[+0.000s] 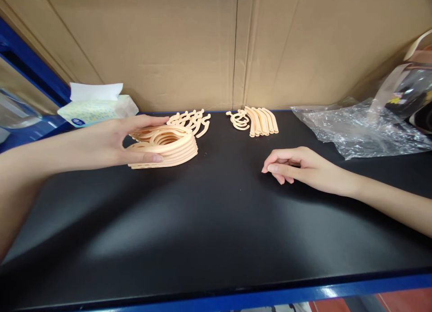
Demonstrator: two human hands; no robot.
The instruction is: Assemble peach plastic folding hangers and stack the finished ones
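My left hand [118, 141] grips the left end of a stack of curved peach plastic hanger parts [180, 152], thumb along the near side and fingers over the far side. The stack rests on the black tabletop [216, 222]. Behind it lies a group of peach plastic hooks [192, 120]. My right hand [293, 168] is over the table to the right, fingers loosely curled and thumb against them, with nothing visible inside. Beyond it are a few more hooks [240, 119] beside a row of curved peach tubes [261, 121].
A tissue pack [97, 109] stands at the back left near a blue frame post [30, 64]. Crumpled clear plastic bags [357, 127] lie on the right. A cardboard wall [182, 46] closes off the back, and a blue edge [270, 298] runs along the front.
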